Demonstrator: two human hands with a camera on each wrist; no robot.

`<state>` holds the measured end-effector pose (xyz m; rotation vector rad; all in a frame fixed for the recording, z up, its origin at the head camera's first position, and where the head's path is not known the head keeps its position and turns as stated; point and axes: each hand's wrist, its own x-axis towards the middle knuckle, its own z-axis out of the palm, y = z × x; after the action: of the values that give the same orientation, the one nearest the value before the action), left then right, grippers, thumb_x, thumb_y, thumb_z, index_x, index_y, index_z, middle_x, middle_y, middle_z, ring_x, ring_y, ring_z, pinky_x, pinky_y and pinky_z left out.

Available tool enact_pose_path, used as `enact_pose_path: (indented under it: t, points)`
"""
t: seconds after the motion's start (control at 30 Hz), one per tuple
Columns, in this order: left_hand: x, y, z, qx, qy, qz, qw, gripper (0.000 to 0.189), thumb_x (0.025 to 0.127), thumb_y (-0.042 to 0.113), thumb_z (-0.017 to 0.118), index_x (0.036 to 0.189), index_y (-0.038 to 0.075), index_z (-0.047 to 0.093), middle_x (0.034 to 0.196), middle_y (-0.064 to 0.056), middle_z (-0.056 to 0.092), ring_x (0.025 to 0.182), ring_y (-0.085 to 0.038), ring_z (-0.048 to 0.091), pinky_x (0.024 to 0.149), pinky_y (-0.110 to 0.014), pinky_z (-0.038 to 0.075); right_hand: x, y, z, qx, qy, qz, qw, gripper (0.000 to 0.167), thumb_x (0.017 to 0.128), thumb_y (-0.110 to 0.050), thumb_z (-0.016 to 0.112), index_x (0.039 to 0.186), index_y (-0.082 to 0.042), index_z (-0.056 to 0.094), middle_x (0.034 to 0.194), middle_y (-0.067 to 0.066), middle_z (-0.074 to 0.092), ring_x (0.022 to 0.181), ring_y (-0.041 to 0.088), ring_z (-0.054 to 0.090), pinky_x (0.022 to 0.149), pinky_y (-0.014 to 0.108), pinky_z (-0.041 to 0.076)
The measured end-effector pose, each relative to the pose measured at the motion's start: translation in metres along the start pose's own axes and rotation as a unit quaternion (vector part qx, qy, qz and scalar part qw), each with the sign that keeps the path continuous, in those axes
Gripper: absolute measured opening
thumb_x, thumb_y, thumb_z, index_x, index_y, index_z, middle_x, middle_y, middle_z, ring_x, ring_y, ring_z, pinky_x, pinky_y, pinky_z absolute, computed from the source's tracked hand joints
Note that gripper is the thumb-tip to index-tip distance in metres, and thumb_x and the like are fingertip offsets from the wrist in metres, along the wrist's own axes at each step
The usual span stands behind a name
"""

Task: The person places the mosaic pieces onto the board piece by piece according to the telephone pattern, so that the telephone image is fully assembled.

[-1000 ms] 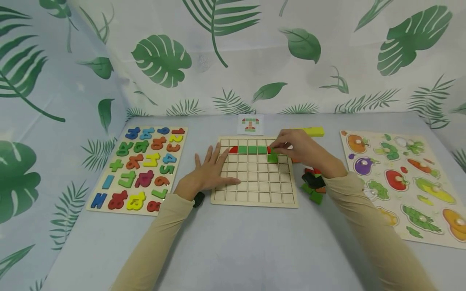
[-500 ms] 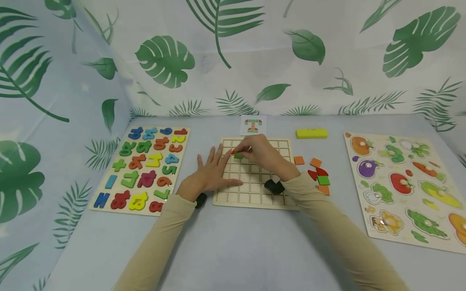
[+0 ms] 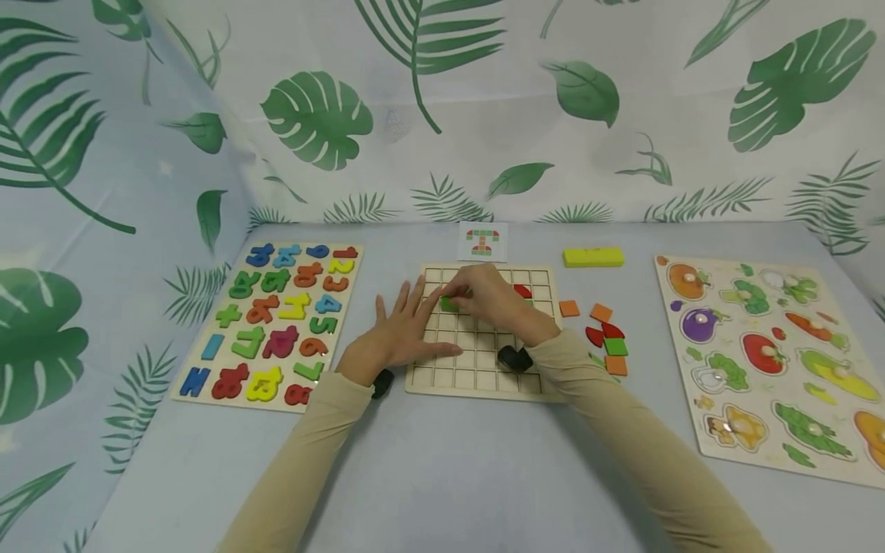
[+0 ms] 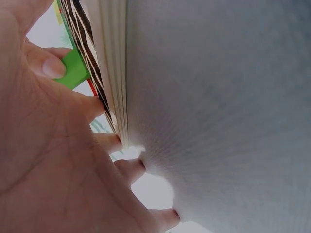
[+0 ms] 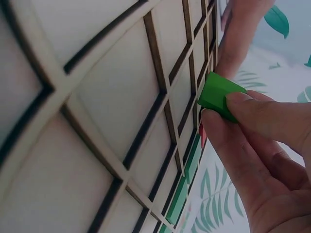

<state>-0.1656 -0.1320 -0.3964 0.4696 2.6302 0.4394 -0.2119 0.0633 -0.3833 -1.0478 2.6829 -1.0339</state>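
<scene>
Green tile (image 5: 214, 92) pinched in right hand (image 3: 492, 299), held at ten o'clock on grid board (image 3: 465, 379). Board's nine-o'clock edge touched by left hand (image 3: 396, 332), fingers spread. Tile could be jammed on ridge (image 5: 59, 88) if tilted; nearby red piece (image 5: 203, 138) could be dislodged if brushed.

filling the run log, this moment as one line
right hand: pinches green block | left hand: spread at left edge of grid board

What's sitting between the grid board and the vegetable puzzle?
In the head view, small orange, red and green pieces lie there, with a yellow block farther back; the right sleeve crosses the near part.
</scene>
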Motion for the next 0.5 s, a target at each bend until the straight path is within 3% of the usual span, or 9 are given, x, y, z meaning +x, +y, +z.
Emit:
enact_pose_path:
  t: [0.27, 0.5]
  points:
    - [-0.0002, 0.0015, -0.0006, 0.01, 0.005, -0.001, 0.9999, 0.106, 0.095, 0.072, 0.059, 0.171, 0.026, 0.001, 0.174, -0.011, -0.017, 0.159, -0.035, -0.016, 0.119, -0.073, -0.009, 0.0012, -0.0001, 0.0016, -0.004, -0.009, 0.007, 0.9999, 0.017, 0.092, 0.004, 0.076, 0.109, 0.006, 0.079, 0.104, 0.018, 0.075, 0.094, 0.03, 0.075, 0.081, 0.036, 0.061]
    - [0.0011, -0.0014, 0.0, 0.014, 0.025, 0.007, 0.9996, 0.105, 0.094, 0.071, 0.062, 0.171, 0.021, 0.01, 0.175, -0.014, -0.009, 0.161, -0.037, -0.008, 0.119, -0.075, -0.003, 0.0021, -0.0005, 0.0031, -0.025, -0.002, 0.001, 0.9997, 0.016, 0.092, 0.003, 0.077, 0.107, 0.007, 0.079, 0.102, 0.018, 0.076, 0.095, 0.031, 0.074, 0.081, 0.037, 0.061]
